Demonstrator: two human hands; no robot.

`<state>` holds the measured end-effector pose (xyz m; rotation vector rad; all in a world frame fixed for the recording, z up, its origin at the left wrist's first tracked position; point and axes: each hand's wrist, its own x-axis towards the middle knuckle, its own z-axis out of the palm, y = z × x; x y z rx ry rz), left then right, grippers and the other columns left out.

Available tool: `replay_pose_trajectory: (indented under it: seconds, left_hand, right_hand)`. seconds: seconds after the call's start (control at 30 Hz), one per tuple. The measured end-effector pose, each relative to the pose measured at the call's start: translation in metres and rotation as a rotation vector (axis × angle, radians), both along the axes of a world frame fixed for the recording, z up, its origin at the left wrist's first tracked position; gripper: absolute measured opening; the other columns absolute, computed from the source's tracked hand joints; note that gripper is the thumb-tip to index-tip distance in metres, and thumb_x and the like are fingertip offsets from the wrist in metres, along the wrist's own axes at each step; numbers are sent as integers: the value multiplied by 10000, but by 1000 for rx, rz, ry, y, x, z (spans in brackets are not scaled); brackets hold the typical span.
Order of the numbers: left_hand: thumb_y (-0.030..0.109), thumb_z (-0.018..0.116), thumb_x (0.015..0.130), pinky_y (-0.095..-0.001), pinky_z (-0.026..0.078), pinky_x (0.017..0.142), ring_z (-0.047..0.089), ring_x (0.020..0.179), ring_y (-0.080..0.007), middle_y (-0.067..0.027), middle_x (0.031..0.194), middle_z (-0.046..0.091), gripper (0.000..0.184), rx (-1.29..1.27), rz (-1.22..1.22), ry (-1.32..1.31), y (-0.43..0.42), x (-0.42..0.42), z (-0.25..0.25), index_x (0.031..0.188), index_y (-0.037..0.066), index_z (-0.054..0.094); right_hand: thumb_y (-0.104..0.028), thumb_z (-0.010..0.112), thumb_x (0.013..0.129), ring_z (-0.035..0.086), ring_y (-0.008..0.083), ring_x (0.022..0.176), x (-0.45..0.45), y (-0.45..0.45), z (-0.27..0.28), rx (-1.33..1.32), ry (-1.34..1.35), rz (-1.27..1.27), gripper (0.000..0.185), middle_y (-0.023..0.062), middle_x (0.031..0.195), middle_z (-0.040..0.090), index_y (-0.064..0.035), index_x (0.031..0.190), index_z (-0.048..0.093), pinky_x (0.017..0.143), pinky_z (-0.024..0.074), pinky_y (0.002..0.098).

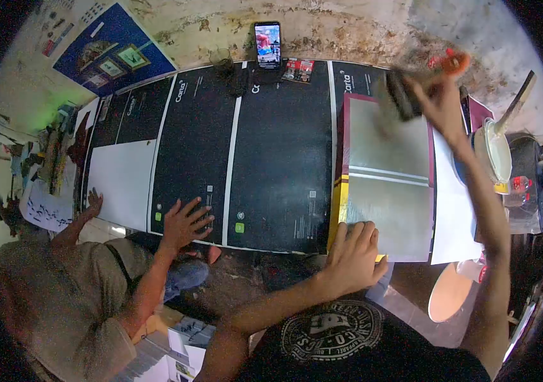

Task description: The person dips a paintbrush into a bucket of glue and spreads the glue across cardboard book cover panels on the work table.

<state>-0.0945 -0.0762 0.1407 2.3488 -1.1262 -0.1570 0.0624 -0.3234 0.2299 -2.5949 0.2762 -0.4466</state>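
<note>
My left hand (355,253) rests on the near end of a grey rectangular panel (389,210), fingers slightly bent on its surface and thumb by the front edge. A second grey panel (386,137) lies beyond it, past a pair of white stripes. Maroon and yellow borders (341,204) show along the sides. Raised above the far right corner, my right hand (435,109) is closed and smeared by motion. It grips a dark blurred object (403,95) whose kind I cannot make out. An orange-red part (454,63) shows just above that hand.
Black Carta boards (278,159) cover the table. At the left, a co-worker's hands (185,223) lie on a board and a white sheet (118,178). A white tub (495,153) with a stick stands right. A phone (267,46) and a glass (222,62) stand at the back.
</note>
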Motion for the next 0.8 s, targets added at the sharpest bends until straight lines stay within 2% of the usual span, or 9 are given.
replay_pose_trajectory:
  seconds: [0.07,0.2,0.23,0.37,0.47,0.57,0.67,0.73,0.8]
  left_hand:
    - [349,656,720,-425,348,794,499,933,-253,-131,998,521,466,63,-15,-25,-4,-1,-7,986,-27,584]
    - [214,621,703,-435,341,842,533,909,-239,-108,879,568,217,51,38,-40,-13,-2,-9,779,27,698]
    - [209,621,701,-437,345,842,543,901,-238,-112,883,571,181,40,52,-45,-13,-3,-9,729,48,699]
    - [379,678,702,-439,345,845,557,924,-244,-114,919,569,436,92,-42,-44,-7,-1,-7,901,-8,653]
    - [392,683,702,-443,342,846,559,919,-242,-109,926,568,439,131,-50,-9,-8,2,-4,906,4,656]
    - [388,687,710,-442,340,854,558,950,-235,-92,947,568,427,187,-68,10,-7,5,3,927,21,661]
    - [383,685,719,-485,377,819,583,907,-264,-101,914,593,397,141,-94,-58,-4,12,-3,916,39,670]
    - [399,674,744,-507,422,766,599,827,-313,-141,870,616,379,133,-209,365,-3,68,3,905,56,675]
    - [365,539,869,-461,461,807,602,878,-348,-178,897,629,339,-100,-80,47,-22,141,10,923,53,661]
  right_hand:
    - [-146,680,825,610,125,660,-49,30,-42,152,-299,229,192,109,735,654,32,891,654,597,480,275]
    - [-232,711,794,636,219,603,-109,9,-83,166,-25,-86,273,159,733,677,37,816,669,588,489,325]
    - [-240,693,813,632,210,589,-120,-19,-88,65,-166,-112,286,167,704,668,39,771,649,564,479,321]
    - [-350,674,829,560,173,506,-151,-61,-40,-147,-66,-389,439,121,550,596,26,622,582,534,463,339]
    - [-244,691,815,600,170,602,-148,-63,-59,92,-350,-222,261,140,704,670,17,827,683,607,475,337]
    - [-205,687,811,637,174,723,-157,-34,-67,35,-153,6,222,135,786,689,5,884,681,677,491,332]
    - [-194,672,839,636,171,750,-173,-87,-59,-11,-138,-309,244,146,825,694,37,918,669,744,481,316]
    - [-161,657,854,636,178,779,-188,-76,-27,-22,-262,-307,211,131,840,690,26,951,662,761,477,324]
    - [-134,666,836,624,204,835,-203,-32,-6,23,-296,-68,154,120,913,680,-17,937,666,769,472,335]
